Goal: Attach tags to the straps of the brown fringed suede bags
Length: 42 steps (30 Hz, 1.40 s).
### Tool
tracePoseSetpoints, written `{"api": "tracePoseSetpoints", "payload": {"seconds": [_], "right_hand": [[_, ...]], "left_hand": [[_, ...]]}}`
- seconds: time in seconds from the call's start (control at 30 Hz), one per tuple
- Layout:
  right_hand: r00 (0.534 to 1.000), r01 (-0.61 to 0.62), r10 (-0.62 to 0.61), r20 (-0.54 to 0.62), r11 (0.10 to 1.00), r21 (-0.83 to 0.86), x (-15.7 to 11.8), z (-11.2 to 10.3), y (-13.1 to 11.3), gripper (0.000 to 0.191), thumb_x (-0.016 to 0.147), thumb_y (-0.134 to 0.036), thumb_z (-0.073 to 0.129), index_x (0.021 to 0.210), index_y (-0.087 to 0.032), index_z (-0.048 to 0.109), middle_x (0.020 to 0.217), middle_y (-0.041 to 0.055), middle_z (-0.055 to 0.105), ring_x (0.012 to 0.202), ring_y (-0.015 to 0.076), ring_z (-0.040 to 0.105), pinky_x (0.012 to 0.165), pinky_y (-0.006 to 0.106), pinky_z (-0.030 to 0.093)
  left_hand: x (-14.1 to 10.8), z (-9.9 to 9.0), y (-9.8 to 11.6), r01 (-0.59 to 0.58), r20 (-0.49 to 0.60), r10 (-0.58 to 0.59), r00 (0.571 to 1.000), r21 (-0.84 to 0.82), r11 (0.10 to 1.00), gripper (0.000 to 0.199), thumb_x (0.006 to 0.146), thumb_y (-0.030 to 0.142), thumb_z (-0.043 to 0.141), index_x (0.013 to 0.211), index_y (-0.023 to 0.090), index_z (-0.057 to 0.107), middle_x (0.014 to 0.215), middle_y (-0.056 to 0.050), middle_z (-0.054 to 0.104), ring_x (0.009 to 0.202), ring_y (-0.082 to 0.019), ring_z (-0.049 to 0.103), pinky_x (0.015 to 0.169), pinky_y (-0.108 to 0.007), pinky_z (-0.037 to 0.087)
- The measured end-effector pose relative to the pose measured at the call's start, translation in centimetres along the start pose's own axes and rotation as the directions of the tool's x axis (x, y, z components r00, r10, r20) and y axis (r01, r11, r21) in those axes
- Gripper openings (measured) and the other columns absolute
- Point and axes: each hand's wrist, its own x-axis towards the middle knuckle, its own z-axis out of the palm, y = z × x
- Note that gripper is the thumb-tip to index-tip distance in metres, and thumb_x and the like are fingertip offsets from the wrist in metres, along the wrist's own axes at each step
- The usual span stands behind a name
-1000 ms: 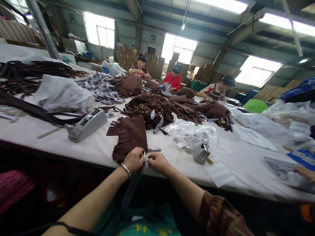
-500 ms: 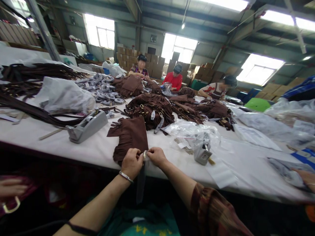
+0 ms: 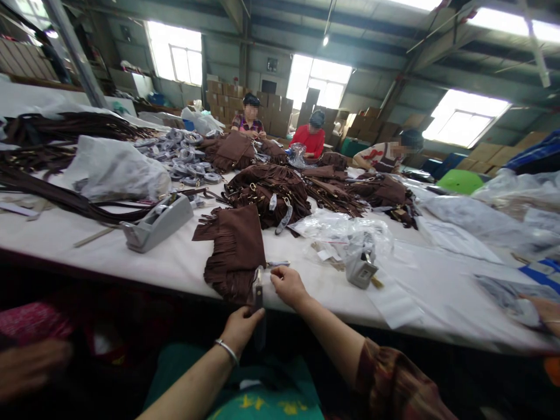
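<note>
A brown fringed bag (image 3: 240,236) lies at the table's front edge, its fringe spread to the left. From its right corner a dark strap (image 3: 259,298) with a metal fitting hangs over the edge. My left hand (image 3: 242,331), with a bracelet at the wrist, is closed around this strap below the fitting. Just right of the fitting is my right hand (image 3: 289,286), thumb and fingertips pinched together; anything between them is too small to make out. Behind those fingertips a small strap piece with metal (image 3: 279,263) lies on the table.
A grey tape dispenser (image 3: 158,223) stands left of the bag, a second tape dispenser (image 3: 361,268) to the right beside clear plastic bags (image 3: 341,233). Behind are piled brown bags (image 3: 269,192) and wrapped rings (image 3: 188,160). Co-workers sit opposite; another person's hand (image 3: 35,367) is at lower left.
My left hand has moved down from the fitting along the strap. My right hand has drawn slightly right, off the fitting. The small strap piece behind it has come into view.
</note>
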Motion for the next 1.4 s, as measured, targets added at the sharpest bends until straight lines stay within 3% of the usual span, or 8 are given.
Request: {"api": "tracePoseSetpoints", "payload": {"seconds": [0.13, 0.23, 0.5, 0.6, 0.7, 0.87, 1.17, 1.4], "right_hand": [[0.999, 0.040, -0.040, 0.025, 0.999, -0.005, -3.6, -1.4, 0.5, 0.022, 0.082, -0.030, 0.054, 0.079, -0.016, 0.071, 0.073, 0.0020, 0.068, 0.067, 0.0125, 0.059, 0.065, 0.022, 0.043], [0.993, -0.090, 0.089, 0.082, 0.996, 0.018, -4.0, -1.7, 0.3, 0.032, 0.083, -0.039, 0.054, 0.067, -0.014, 0.068, 0.059, 0.0005, 0.061, 0.058, 0.0109, 0.053, 0.056, 0.021, 0.038], [0.934, -0.323, 0.269, 0.236, 0.918, 0.231, -2.4, 0.5, -1.2, 0.017, 0.076, -0.027, 0.061, 0.066, -0.013, 0.064, 0.048, -0.0038, 0.051, 0.044, 0.0079, 0.044, 0.044, 0.019, 0.033], [0.960, -0.222, 0.178, 0.215, 0.953, 0.205, -3.0, 0.6, -1.3, 0.020, 0.081, -0.026, 0.056, 0.069, -0.012, 0.065, 0.055, -0.0005, 0.058, 0.050, 0.0100, 0.050, 0.048, 0.020, 0.039], [0.980, 0.145, -0.156, 0.120, 0.985, 0.098, -3.3, -0.8, -1.1, 0.018, 0.082, -0.021, 0.055, 0.093, -0.015, 0.068, 0.076, 0.0029, 0.066, 0.065, 0.0126, 0.058, 0.064, 0.023, 0.047], [0.790, 0.608, -0.589, 0.169, 0.788, -0.098, -3.0, -3.5, -0.7, 0.029, 0.080, -0.012, 0.056, 0.106, -0.021, 0.064, 0.105, 0.0074, 0.062, 0.096, 0.0176, 0.059, 0.086, 0.029, 0.048], [0.651, 0.759, -0.725, 0.226, 0.630, -0.165, -2.1, -3.5, -0.2, 0.034, 0.082, -0.017, 0.056, 0.116, -0.020, 0.057, 0.113, 0.0098, 0.059, 0.105, 0.0212, 0.054, 0.093, 0.035, 0.045], [0.442, 0.897, -0.801, 0.404, 0.393, -0.202, -0.8, -2.0, -2.4, 0.019, 0.090, -0.022, 0.048, 0.100, -0.022, 0.065, 0.100, 0.0075, 0.064, 0.089, 0.0182, 0.056, 0.083, 0.031, 0.044]], "left_hand": [[-1.4, 1.4, 0.5, 0.055, 0.163, -0.019, 0.987, -0.218, 0.974, 0.035, 0.061, 0.044, 0.077, 0.074, 0.013, 0.067, 0.065, -0.003, 0.067, 0.061, -0.017, 0.061, 0.057, -0.027, 0.045], [-2.5, 2.5, 2.4, 0.141, 0.264, -0.053, 0.963, -0.329, 0.934, 0.036, 0.062, 0.042, 0.079, 0.079, 0.014, 0.066, 0.063, 0.000, 0.064, 0.055, -0.013, 0.058, 0.052, -0.024, 0.044], [-3.0, 2.0, 6.1, 0.260, 0.240, -0.159, 0.958, -0.484, 0.835, 0.020, 0.079, 0.033, 0.065, 0.085, 0.014, 0.060, 0.063, -0.001, 0.063, 0.051, -0.012, 0.058, 0.049, -0.024, 0.049], [-2.8, 1.5, 6.2, 0.252, 0.156, -0.200, 0.967, -0.493, 0.833, 0.011, 0.086, 0.025, 0.056, 0.084, 0.014, 0.057, 0.063, -0.001, 0.062, 0.052, -0.011, 0.059, 0.050, -0.024, 0.050], [-2.9, 1.1, 6.3, 0.260, 0.104, -0.239, 0.966, -0.404, 0.877, 0.008, 0.084, 0.022, 0.058, 0.087, 0.016, 0.056, 0.062, 0.001, 0.060, 0.054, -0.013, 0.061, 0.050, -0.025, 0.050], [-3.4, 1.6, 7.7, 0.181, 0.145, -0.158, 0.977, -0.168, 0.969, 0.013, 0.079, 0.027, 0.062, 0.081, 0.016, 0.056, 0.059, 0.004, 0.057, 0.040, -0.006, 0.047, 0.037, -0.018, 0.032], [-3.5, 0.7, 9.8, 0.314, 0.250, -0.249, 0.936, -0.271, 0.910, 0.007, 0.084, 0.021, 0.053, 0.082, 0.016, 0.049, 0.062, 0.005, 0.052, 0.039, -0.001, 0.038, 0.039, -0.015, 0.025], [-3.9, -1.8, 7.2, 0.177, 0.140, -0.179, 0.974, 0.030, 0.984, 0.039, 0.082, 0.059, 0.048, 0.085, 0.020, 0.050, 0.056, 0.007, 0.050, 0.034, -0.004, 0.035, 0.035, -0.018, 0.026]]}}
